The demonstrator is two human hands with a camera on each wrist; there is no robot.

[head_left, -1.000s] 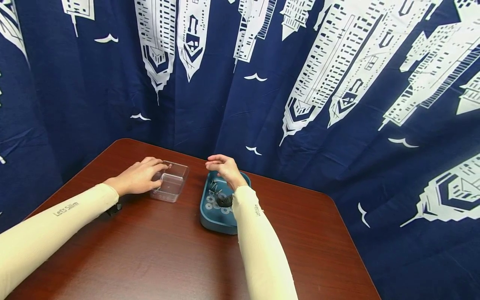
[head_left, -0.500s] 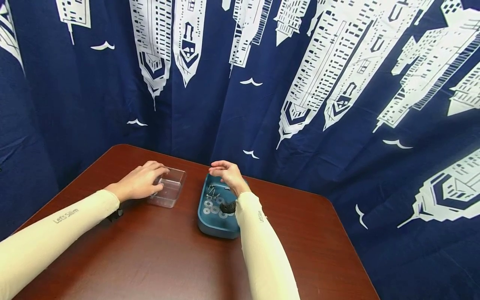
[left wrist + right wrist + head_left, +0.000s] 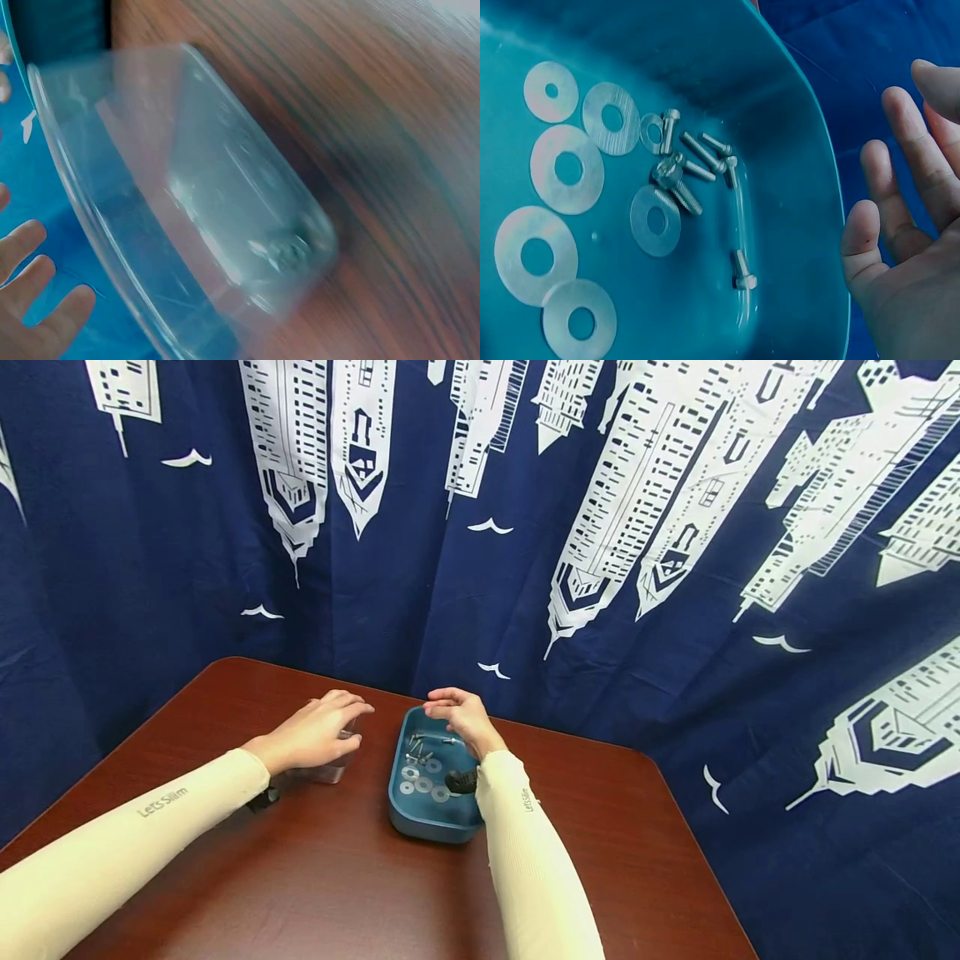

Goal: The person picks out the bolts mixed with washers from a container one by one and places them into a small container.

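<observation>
Your left hand (image 3: 317,735) and right hand (image 3: 465,718) have loose, spread fingers; the screws (image 3: 697,170) lie left of your right hand, the nearer one.

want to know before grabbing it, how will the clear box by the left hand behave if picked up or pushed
The clear box is probably stiff, as it shows no sag. See-through and thin-looking, it's likely light for its size. Shiny highlights hint at a smooth surface that may slip easily.
</observation>
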